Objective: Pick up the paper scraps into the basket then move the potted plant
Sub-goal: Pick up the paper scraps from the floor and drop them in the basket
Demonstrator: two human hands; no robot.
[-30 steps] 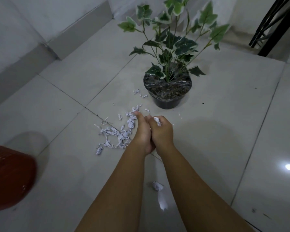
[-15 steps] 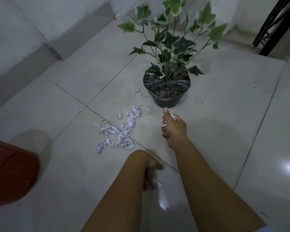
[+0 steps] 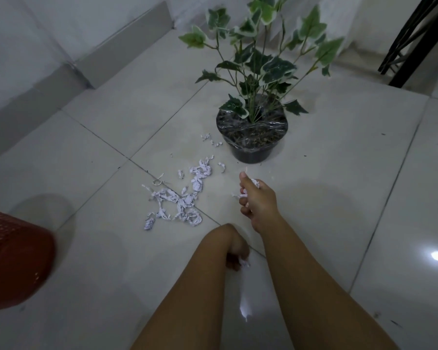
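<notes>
Right hand [image 3: 257, 198] clenched around white paper scraps [image 3: 254, 183]; left hand [image 3: 234, 251] curled down, fingertips pinching one scrap [image 3: 244, 263] on the floor tile [image 3: 314, 198].

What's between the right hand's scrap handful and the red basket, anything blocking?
Nothing solid. Between the right hand, closed on paper scraps, and the red basket at the left edge there is only open tile floor and the loose scrap pile. The potted plant stands behind, off that line.
</notes>
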